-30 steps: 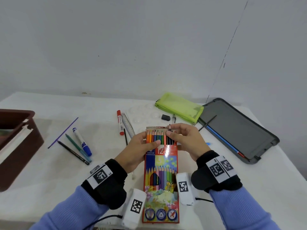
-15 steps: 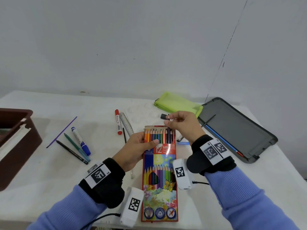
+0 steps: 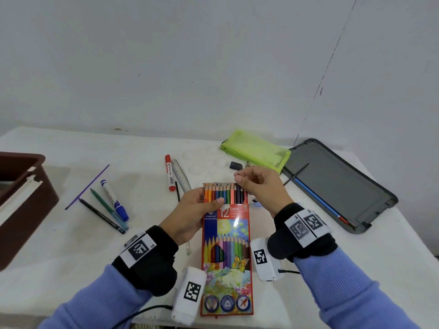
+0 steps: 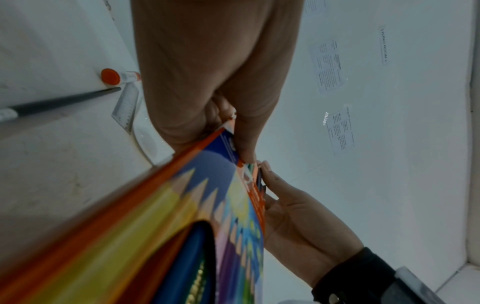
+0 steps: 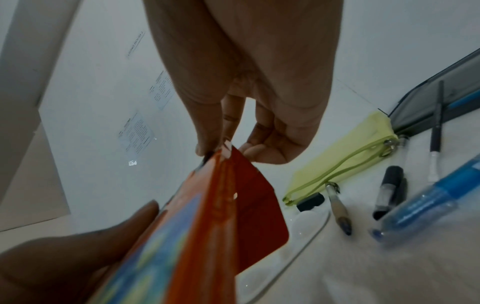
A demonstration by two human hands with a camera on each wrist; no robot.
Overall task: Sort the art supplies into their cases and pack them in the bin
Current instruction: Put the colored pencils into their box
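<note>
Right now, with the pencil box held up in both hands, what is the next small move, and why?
Probably close the flap. The coloured pencil box sits in the left hand, its row of pencil tips exposed, and the right hand pinches at the top edge where the flap stands open.

"12", "Luna" and "STAEDTLER" on the coloured-pencil box [image 3: 225, 238]; "LIVING ROOM 2" wall sign [image 4: 384, 45]

We count one pencil box [image 3: 226, 245], one green pouch [image 3: 257, 153], one grey case [image 3: 342, 186], two markers [image 3: 169, 172], one ruler [image 3: 181, 174].
</note>
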